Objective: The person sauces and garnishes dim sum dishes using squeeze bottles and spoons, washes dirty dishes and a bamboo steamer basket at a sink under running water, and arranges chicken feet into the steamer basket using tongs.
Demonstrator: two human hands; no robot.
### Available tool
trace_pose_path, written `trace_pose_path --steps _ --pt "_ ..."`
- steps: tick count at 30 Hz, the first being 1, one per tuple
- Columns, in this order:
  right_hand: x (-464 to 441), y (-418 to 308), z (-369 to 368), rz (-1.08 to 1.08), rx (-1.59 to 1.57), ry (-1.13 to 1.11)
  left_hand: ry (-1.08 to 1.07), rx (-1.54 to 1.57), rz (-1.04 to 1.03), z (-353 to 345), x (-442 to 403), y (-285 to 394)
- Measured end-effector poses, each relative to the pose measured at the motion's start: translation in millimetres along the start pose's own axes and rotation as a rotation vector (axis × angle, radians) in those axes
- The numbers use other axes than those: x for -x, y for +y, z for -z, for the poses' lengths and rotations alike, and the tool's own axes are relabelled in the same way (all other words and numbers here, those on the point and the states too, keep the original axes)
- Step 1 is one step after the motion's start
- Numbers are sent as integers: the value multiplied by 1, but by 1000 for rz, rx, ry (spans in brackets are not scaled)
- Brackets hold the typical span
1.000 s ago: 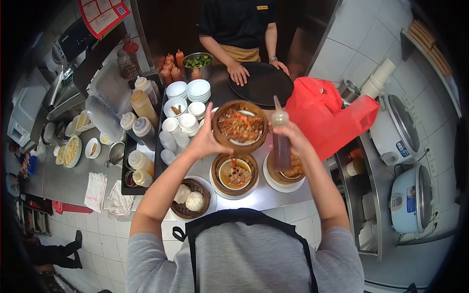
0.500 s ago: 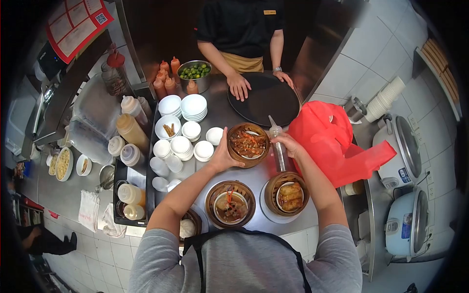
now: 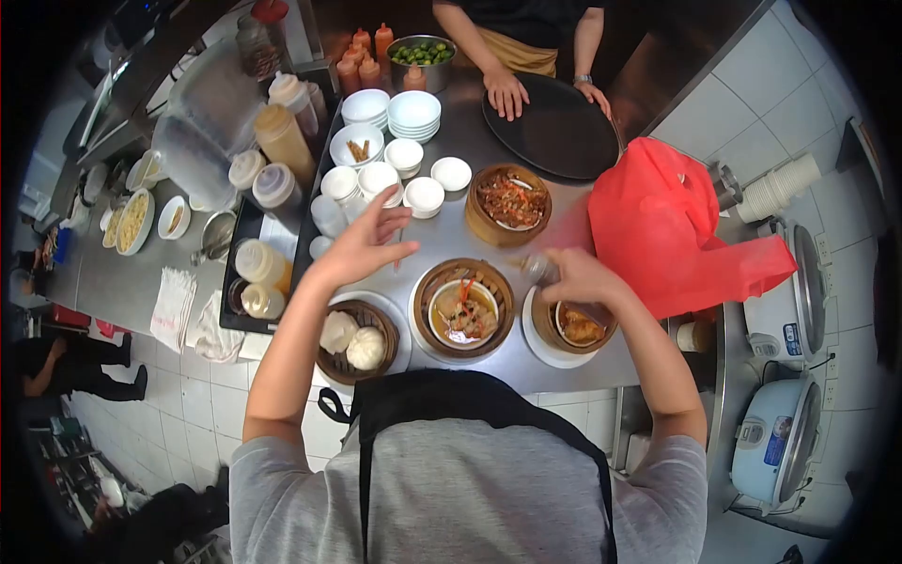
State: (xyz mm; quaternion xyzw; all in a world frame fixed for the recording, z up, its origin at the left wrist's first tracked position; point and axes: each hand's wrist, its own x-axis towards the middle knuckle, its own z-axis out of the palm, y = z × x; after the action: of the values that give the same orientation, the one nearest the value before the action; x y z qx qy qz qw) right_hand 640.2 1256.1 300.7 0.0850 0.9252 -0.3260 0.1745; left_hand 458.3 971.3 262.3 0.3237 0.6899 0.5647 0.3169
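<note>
My right hand [image 3: 581,278] is wrapped round a clear squeeze bottle [image 3: 540,271], its nozzle tilted to the left above the right-hand bamboo steamer [image 3: 545,315], which holds golden rolls. My left hand [image 3: 368,246] is raised with fingers spread, holding nothing, between the small white bowls and the steamers. A bamboo steamer [image 3: 482,227] of brown saucy pieces with red garnish sits beyond the bottle. In the middle, another steamer [image 3: 425,329] contains a bowl of pieces in broth. White buns [image 3: 366,349] fill the steamer [image 3: 349,374] at the left.
Stacked white bowls [image 3: 413,115] and sauce bottles [image 3: 282,141] stand at the left. A red plastic bag [image 3: 648,226] lies at the right. Across the counter, a co-worker's hand [image 3: 507,94] rests on a black round tray [image 3: 564,136]. Rice cookers [image 3: 775,437] stand far right.
My left hand has let go of the steamer with the brown saucy pieces, which now stands on the counter. My right hand has tipped the squeeze bottle from upright to leftward. The view has shifted.
</note>
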Motion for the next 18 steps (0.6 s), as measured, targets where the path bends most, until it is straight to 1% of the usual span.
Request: trace_pose_path --steps 1,2,4,7,8,9,11,15,17,18 --pt "7 -7 -8 12 171 -123 10 66 0 5 23 7" --pt "12 -6 -19 16 176 -124 16 67 -2 8 44 11" --pt "15 -1 -41 115 360 -207 35 229 23 10 82 12" --pt "21 -26 -46 74 407 -159 28 285 20 3 121 3" --pt "17 -26 -48 126 399 -106 43 282 30 -3 131 1" --pt "17 -26 -48 132 405 -107 51 283 26 -7 139 1" --pt "21 -30 -47 60 514 -60 54 208 61 -14 159 1" --pt "38 -34 -39 43 493 -89 103 253 15 -15 180 1" --pt "45 -46 -27 -12 220 84 136 228 26 -17 190 5" --pt "42 -41 -28 3 227 82 132 251 27 -19 194 7"
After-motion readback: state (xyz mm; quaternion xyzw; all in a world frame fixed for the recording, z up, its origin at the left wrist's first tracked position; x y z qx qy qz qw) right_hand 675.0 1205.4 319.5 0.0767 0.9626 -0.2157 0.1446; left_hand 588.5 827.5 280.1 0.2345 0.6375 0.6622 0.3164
